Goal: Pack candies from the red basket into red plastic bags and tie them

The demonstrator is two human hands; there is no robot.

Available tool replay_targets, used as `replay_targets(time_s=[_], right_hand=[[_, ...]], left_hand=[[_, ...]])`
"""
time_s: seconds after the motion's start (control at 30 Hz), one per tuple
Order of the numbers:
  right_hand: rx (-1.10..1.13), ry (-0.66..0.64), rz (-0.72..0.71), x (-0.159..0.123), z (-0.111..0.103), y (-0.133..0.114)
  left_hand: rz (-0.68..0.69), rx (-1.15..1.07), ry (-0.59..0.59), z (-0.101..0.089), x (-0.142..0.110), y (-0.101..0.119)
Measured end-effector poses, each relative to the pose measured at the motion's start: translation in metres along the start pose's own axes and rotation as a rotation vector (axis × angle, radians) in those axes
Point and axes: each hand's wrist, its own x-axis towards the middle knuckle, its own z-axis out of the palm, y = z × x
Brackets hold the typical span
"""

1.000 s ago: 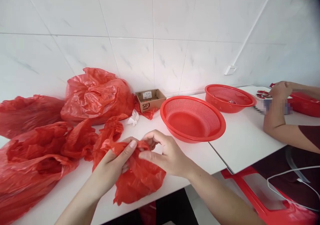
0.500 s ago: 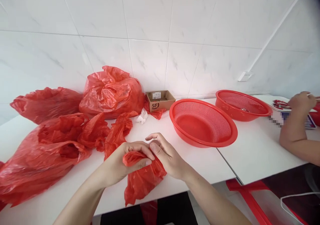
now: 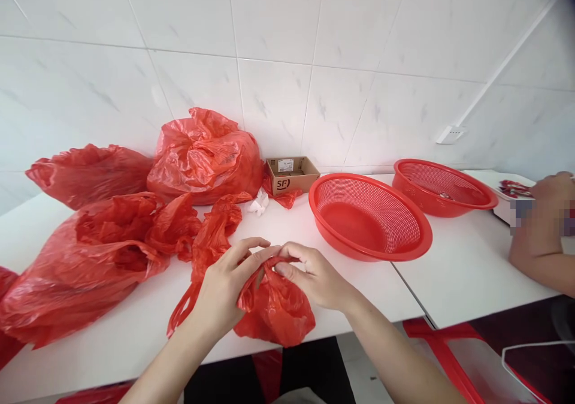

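Observation:
A small red plastic bag lies at the front edge of the white table. My left hand pinches its top edge from the left, fingers closed on the plastic. My right hand grips the same top edge from the right. The two hands meet over the bag's mouth. A bag handle hangs loose below my left wrist. A second crumpled red bag lies just behind my left hand.
Large stuffed red bags fill the left and back. A small cardboard box stands by the wall. Two red colander baskets sit to the right. Another person's arm rests at the far right.
The bag has dropped lower onto the table and bunched up rounder. My hands have shifted to its top edge, and a handle now hangs free on the left.

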Motion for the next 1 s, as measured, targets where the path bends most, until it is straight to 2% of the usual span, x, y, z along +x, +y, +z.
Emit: replay_targets(time_s=[0.1,0.17,0.23,0.33,0.43,0.53,0.63,0.7,0.8,0.93,1.0], right_hand=[[-0.194,0.092,-0.109,-0.002,-0.014,-0.005],[-0.288,0.134,-0.116,-0.007,-0.025,0.002],[-0.395,0.182,-0.065,-0.015,-0.037,0.018],[-0.477,0.201,0.091,-0.027,-0.048,0.045],[-0.299,0.269,0.225,-0.028,-0.035,0.058],[-0.169,0.489,0.233,-0.019,0.004,0.058],[-0.32,0.605,0.133,-0.012,0.047,0.062],[-0.435,0.623,0.051,-0.013,0.062,0.073],[-0.53,0.656,-0.02,-0.02,0.056,0.094],[-0.561,0.661,-0.04,-0.025,0.028,0.107],[-0.54,0.68,-0.015,-0.023,0.021,0.107]], left_hand=[[-0.001,0.019,-0.002,-0.006,-0.013,-0.008],[-0.031,0.054,0.027,-0.01,-0.03,-0.018],[-0.064,0.08,0.048,-0.013,-0.052,-0.03],[-0.148,0.018,0.05,-0.012,-0.083,-0.04],[-0.28,-0.115,0.093,0.002,-0.093,-0.031],[-0.28,-0.205,0.219,0.032,-0.08,-0.014],[-0.206,-0.168,0.301,0.068,-0.065,-0.007],[-0.214,-0.123,0.293,0.086,-0.062,-0.011],[-0.231,-0.099,0.216,0.095,-0.067,-0.023],[-0.292,-0.045,0.126,0.086,-0.074,-0.034],[-0.329,-0.007,0.106,0.084,-0.074,-0.036]])
